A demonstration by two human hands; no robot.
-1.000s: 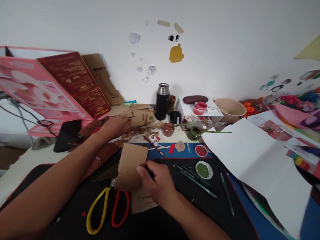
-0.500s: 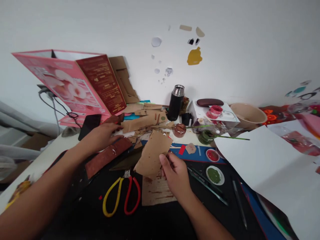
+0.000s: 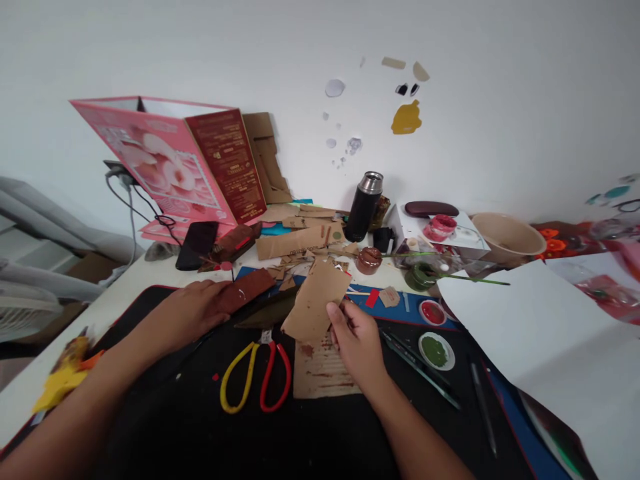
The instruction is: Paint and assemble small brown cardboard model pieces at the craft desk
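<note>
In my right hand [image 3: 356, 337] is a piece of brown cardboard [image 3: 320, 297], pinched between thumb and fingers and held tilted above the mat. Beneath it lies a corrugated cardboard piece [image 3: 325, 377] with dark red-brown smears. My left hand [image 3: 200, 307] is closed over the left end of a red-brown painted strip [image 3: 247, 291], covering that end; thumb and fingers lie on either side of it. Between my hands rest scissors [image 3: 257, 373] with one yellow and one red handle, their blades near a dark olive piece [image 3: 267, 310].
Behind are cardboard scraps [image 3: 300, 241], a black phone [image 3: 197, 245], a black flask [image 3: 363, 207], a brown paint jar [image 3: 369, 260] and a green paint jar [image 3: 421, 275]. Pens [image 3: 420, 367] and a lid of green paint [image 3: 437, 351] lie right. A yellow tool [image 3: 63, 377] is far left.
My left hand has come down from the red-brown piece at the back onto the painted strip. My right hand still holds the cardboard. The view has shifted slightly left.
</note>
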